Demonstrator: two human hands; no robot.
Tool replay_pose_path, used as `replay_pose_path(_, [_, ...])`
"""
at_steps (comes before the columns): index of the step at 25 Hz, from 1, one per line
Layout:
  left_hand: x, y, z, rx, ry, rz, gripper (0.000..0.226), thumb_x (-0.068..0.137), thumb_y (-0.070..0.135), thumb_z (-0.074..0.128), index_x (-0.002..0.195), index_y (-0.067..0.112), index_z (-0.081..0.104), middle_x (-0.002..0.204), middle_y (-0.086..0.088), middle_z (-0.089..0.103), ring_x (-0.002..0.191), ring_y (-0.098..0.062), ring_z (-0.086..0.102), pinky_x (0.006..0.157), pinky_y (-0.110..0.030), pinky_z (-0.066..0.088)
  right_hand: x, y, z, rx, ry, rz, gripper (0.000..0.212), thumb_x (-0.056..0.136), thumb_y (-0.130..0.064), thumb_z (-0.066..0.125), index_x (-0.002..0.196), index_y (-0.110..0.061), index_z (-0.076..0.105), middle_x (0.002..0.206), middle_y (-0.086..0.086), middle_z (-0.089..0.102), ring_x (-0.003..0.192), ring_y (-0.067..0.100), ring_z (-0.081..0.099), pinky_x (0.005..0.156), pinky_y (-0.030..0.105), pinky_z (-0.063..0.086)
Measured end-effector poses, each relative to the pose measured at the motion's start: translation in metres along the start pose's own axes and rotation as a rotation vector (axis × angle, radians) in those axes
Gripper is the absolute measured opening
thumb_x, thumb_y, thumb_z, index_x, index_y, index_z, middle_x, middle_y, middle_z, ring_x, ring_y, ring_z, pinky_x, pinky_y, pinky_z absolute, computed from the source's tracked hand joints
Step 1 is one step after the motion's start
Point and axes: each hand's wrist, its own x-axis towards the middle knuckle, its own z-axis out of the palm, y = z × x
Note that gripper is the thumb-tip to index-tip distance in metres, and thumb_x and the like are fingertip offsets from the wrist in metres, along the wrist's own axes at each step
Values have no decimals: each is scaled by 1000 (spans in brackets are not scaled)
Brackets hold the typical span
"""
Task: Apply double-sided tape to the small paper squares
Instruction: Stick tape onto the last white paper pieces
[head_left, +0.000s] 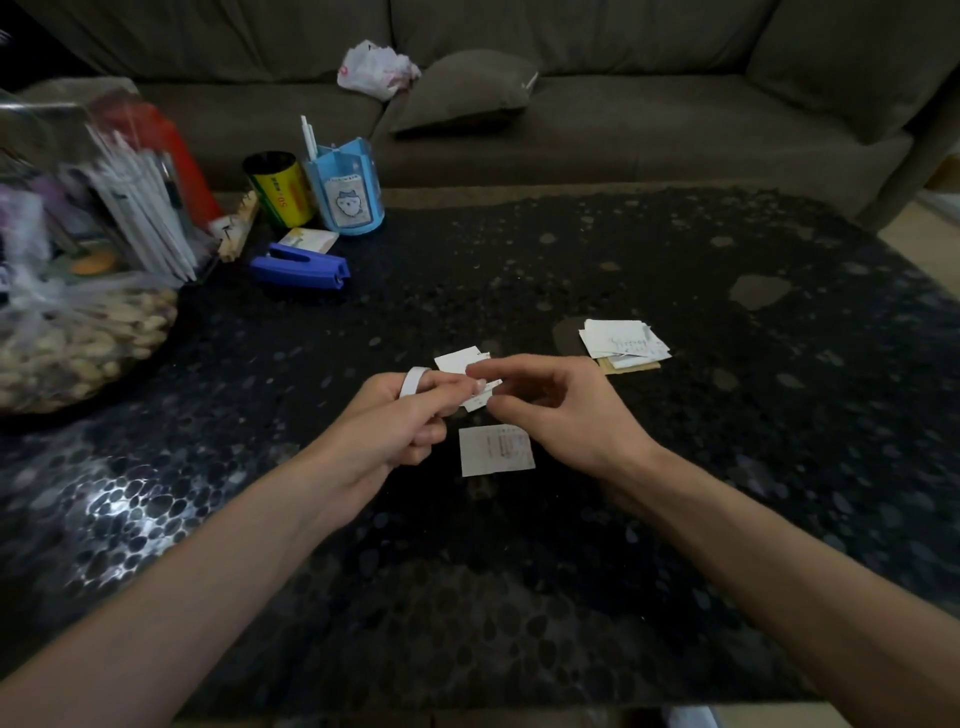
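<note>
My left hand (400, 421) holds a white roll of double-sided tape (413, 381) looped round a finger, above the dark table. My right hand (550, 405) pinches the tape's free end (485, 385) just right of the left fingers. A small paper square (496, 449) lies flat on the table below both hands. Another small paper piece (460, 359) lies just beyond the hands, and a further scrap (477, 402) shows between them. A pile of paper squares (623, 340) sits to the right.
A blue stapler (301, 266), a yellow can (278, 189) and a blue pen holder (345, 192) stand at the back left. A bag of peanuts (78, 343) and a clear bag of straws (130, 208) fill the left side. A sofa (623, 104) runs behind the table.
</note>
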Motion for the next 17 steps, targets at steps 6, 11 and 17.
replay_pose_path(6, [0, -1, -1, -15, -4, 12, 22, 94, 30, 72, 106, 13, 80, 65, 9, 48, 52, -4, 33, 46, -19, 19, -4, -5, 0, 137, 24, 132, 20, 95, -11, 75, 109, -23, 82, 105, -12, 80, 104, 0, 73, 98, 22, 56])
replay_pose_path(11, [0, 1, -1, -14, 2, 0, 20, 96, 28, 72, 106, 14, 80, 64, 9, 47, 50, -4, 34, 44, -17, 21, -4, -5, -1, 134, 37, 115, 13, 94, -13, 77, 103, -21, 83, 101, -11, 80, 100, 1, 73, 91, 18, 57])
replay_pose_path(17, [-2, 2, 0, 5, 7, 3, 19, 97, 27, 71, 106, 13, 79, 63, 9, 46, 49, -4, 34, 42, -15, 23, -4, -4, -1, 104, 40, 99, 10, 93, -12, 77, 100, -17, 83, 97, -10, 81, 95, 0, 74, 84, 12, 55])
